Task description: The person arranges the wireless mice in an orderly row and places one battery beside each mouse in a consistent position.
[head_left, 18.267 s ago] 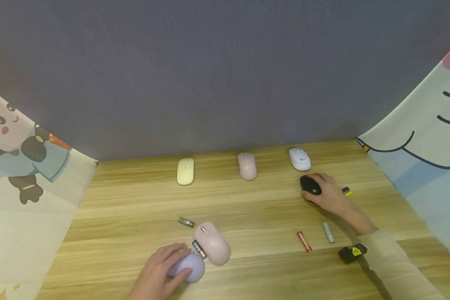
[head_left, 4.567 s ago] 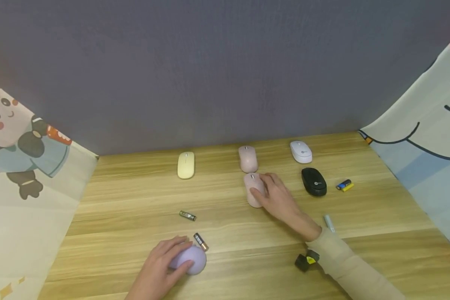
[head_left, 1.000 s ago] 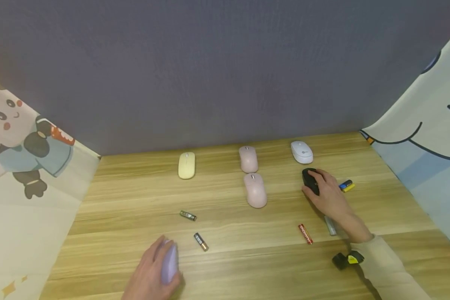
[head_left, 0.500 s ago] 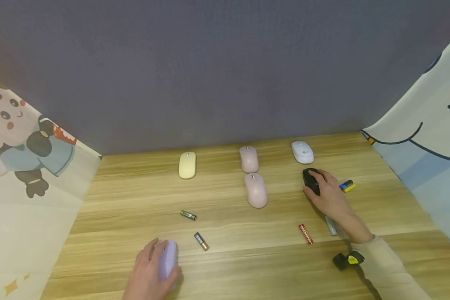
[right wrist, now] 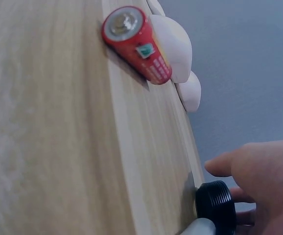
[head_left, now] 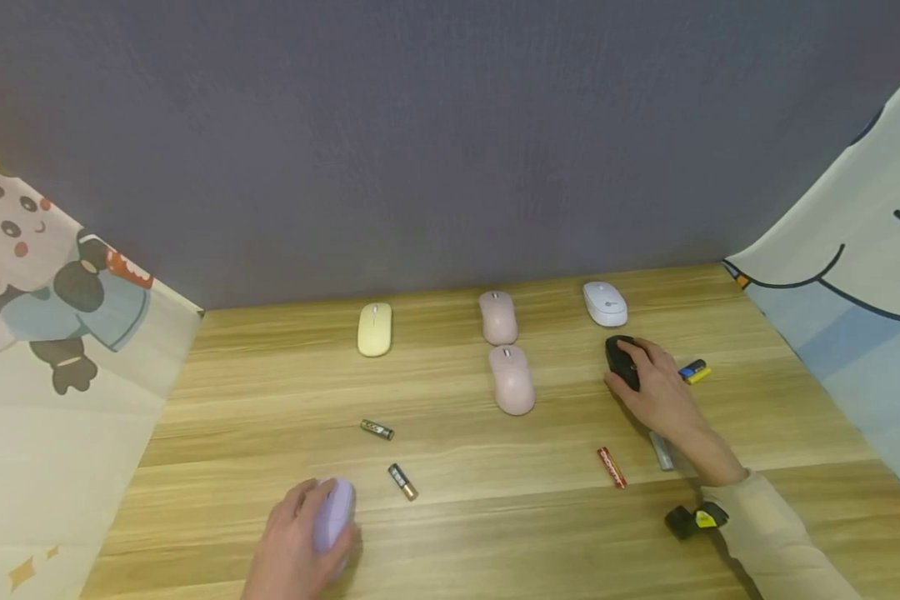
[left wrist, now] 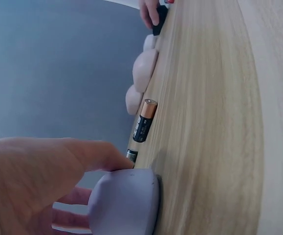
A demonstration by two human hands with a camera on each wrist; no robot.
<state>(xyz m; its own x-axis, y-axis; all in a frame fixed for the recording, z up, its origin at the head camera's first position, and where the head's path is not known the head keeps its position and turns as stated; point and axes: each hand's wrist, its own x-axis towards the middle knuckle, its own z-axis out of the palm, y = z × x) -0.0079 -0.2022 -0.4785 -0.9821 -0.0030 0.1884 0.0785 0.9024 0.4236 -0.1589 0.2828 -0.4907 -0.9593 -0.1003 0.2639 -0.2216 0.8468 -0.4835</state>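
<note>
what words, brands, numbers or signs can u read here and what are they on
None can be read with certainty.
Red battery: white lettering, green-and-white mark, blurred.
Copper-ended dark battery: pale characters, blurred.
Green battery: marks too small.
White mouse: logo too small.
Purple mouse, black mouse: no readable text.

The right hand [right wrist: 271, 183] grips a black, round-edged plastic mouse with a ribbed side [right wrist: 214, 205], the digit nearest the camera's upper edge hanging just off it. Close below this hand pokes a smooth grey rounded end [right wrist: 202, 227], mostly cut off. Well away from the hand, a red cylindrical battery with a silver end [right wrist: 139, 46] lies on the pale wood-grain tabletop [right wrist: 63, 137]. Past it, two pale pinkish-white, smooth domed mice [right wrist: 175, 46] rest, one nearer the hand.
</note>
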